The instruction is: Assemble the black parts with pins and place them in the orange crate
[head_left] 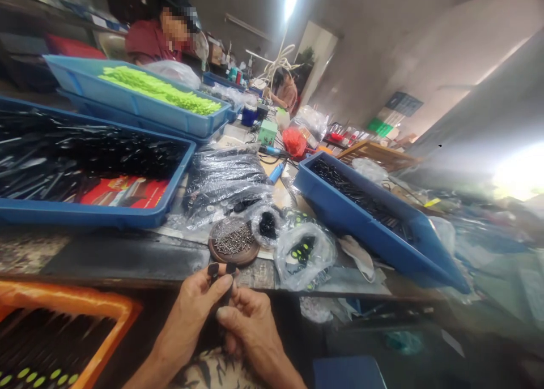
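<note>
My left hand [193, 304] is closed at the table's front edge, its thumb pressing on a small dark piece [226, 297] whose exact kind I cannot make out. Black patches cover the tips of two of its fingers. Close beside it, my right hand [255, 324] has its thumb and fingers pinched around the lower part of the same dark piece. Just beyond the fingertips stands a round brown dish [213, 254] with many small metal screws [234, 239]. Two clear plastic bags, one with black bits [267, 225] and one with black-and-green pieces [302, 250], sit to its right.
Blue trays flank the work area: one with black parts [178, 208] at left, one with bright green strips [170, 117] behind it, another [365, 225] at right. An orange-lined crate [123, 310] stands low left. A wrapped black bundle [227, 176] lies mid-table. Two people sit farther back.
</note>
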Demonstrator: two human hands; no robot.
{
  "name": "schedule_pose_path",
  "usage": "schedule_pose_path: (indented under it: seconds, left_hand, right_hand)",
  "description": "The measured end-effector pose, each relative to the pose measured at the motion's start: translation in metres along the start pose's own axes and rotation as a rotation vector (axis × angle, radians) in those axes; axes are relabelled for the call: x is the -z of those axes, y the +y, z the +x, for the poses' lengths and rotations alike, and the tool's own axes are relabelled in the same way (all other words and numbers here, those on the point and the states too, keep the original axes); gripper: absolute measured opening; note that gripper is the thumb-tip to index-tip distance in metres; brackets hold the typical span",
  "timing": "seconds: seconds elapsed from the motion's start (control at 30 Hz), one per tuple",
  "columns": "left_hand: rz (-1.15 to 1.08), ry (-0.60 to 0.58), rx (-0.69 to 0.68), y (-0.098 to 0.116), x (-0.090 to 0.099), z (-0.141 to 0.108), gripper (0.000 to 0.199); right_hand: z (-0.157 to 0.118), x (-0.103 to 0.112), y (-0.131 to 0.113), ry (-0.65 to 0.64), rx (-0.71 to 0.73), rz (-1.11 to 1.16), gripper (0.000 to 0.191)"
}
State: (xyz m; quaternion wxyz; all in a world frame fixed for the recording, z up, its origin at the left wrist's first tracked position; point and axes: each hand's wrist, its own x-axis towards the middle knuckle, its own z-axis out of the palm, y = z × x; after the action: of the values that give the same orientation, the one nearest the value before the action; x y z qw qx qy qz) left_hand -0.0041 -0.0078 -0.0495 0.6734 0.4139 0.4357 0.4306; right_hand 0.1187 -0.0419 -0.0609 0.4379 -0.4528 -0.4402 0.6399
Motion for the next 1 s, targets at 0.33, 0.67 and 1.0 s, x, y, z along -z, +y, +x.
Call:
schedule_pose_path:
  seconds: [0.33,0.67,1.0]
  left_hand:
    - [0.013,-0.028,0.029,-0.003,0.003,-0.001,0.026]
    - [0.044,-0.061,0.046,-0.001,0.003,-0.002,0.026]
    - [0.075,-0.061,0.035,0.000,0.001,-0.001,0.029]
  right_hand:
    - [0.057,0.071,-0.077,0.439,0.438,-1.477,0.021]
    - [0.083,0.079,-0.081,0.142,0.297,-1.898,0.017]
    - [0.091,0.085,-0.085,-0.051,0.350,-2.012,0.018]
